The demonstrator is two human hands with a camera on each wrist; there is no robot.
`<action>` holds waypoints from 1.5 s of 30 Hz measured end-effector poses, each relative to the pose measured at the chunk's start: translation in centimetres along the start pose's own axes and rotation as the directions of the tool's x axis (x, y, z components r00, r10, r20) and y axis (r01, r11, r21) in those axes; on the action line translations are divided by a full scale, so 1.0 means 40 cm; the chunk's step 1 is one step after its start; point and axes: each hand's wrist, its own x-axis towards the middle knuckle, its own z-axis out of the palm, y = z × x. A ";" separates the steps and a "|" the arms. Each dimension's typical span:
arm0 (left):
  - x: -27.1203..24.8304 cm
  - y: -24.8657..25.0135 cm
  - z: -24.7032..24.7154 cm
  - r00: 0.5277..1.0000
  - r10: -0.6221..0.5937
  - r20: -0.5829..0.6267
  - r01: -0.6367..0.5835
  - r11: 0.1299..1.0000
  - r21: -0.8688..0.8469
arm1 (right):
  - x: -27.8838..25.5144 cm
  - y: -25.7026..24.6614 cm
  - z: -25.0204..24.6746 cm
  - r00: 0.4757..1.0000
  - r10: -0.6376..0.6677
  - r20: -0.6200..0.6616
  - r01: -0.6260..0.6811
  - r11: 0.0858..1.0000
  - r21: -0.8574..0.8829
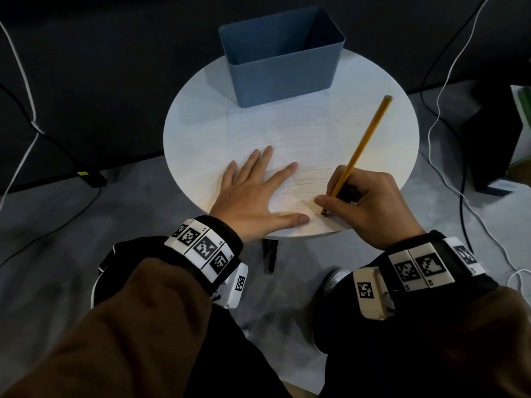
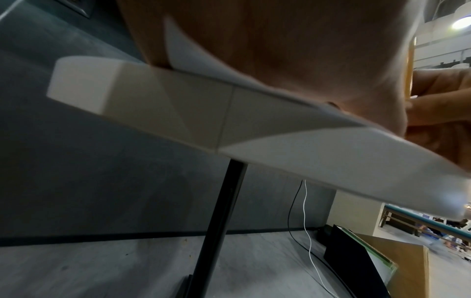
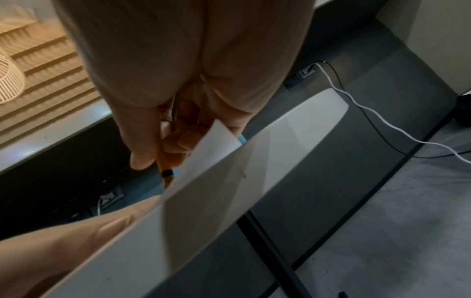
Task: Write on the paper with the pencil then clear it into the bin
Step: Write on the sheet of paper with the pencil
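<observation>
A lined white paper (image 1: 287, 139) lies on the round white table (image 1: 195, 116), in front of the blue bin (image 1: 283, 58). My left hand (image 1: 255, 191) lies flat on the paper's near left part, fingers spread. My right hand (image 1: 365, 202) grips a yellow pencil (image 1: 365, 142) near its tip, which touches the paper's near right corner by the table edge. In the right wrist view the pencil (image 3: 165, 173) shows between my fingers, above the paper's corner (image 3: 211, 145). The left wrist view shows my palm (image 2: 293, 60) over the table rim (image 2: 178, 117).
The bin stands at the table's far edge and looks empty. A black table leg (image 2: 219, 231) runs down to the grey floor. Black and white cables (image 1: 442, 116) trail on the floor at both sides. A dark box (image 1: 494, 133) stands at the right.
</observation>
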 end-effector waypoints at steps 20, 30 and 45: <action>0.001 0.000 -0.001 1.000 -0.003 0.024 0.003 1.000 0.022 | -0.007 0.000 -0.002 0.999 0.047 -0.024 -0.046 0.998 0.039; 0.002 0.003 -0.004 1.000 -0.008 0.030 0.007 0.999 0.038 | -0.007 0.002 -0.003 0.998 0.063 -0.031 -0.060 0.996 0.066; 0.001 0.003 -0.006 0.999 -0.011 0.036 0.010 1.000 0.028 | -0.001 0.012 -0.006 0.995 0.085 -0.060 -0.083 0.996 0.025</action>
